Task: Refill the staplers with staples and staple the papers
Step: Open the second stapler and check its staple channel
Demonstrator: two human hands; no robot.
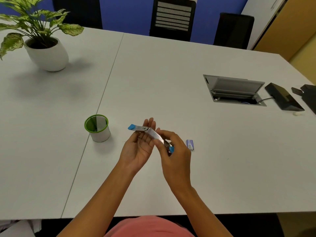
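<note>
Now I see a green-rimmed cup (pixel 97 128) toward the near edge of the table (pixel 171 74), then the left hand (pixel 138 147) flat, palm up, under the unfolded stapler (pixel 154 135); the right hand (pixel 176 151) grips it, staple box (pixel 190 144) just beside.

White table (pixel 171 74), blue wall (pixel 126 12), black chairs (pixel 172 17), potted plant (pixel 46 48), open cable hatch (pixel 234 89)

On my white table (pixel 162 69), a leafy green plant in a round white pot (pixel 48 54) stands near the far left corner. A green-rimmed white cylindrical cup (pixel 100 133) sits just beside the centre seam. Toward the right edge lie an open grey cable hatch (pixel 234 90) and a flat black box (pixel 283 98).
</note>
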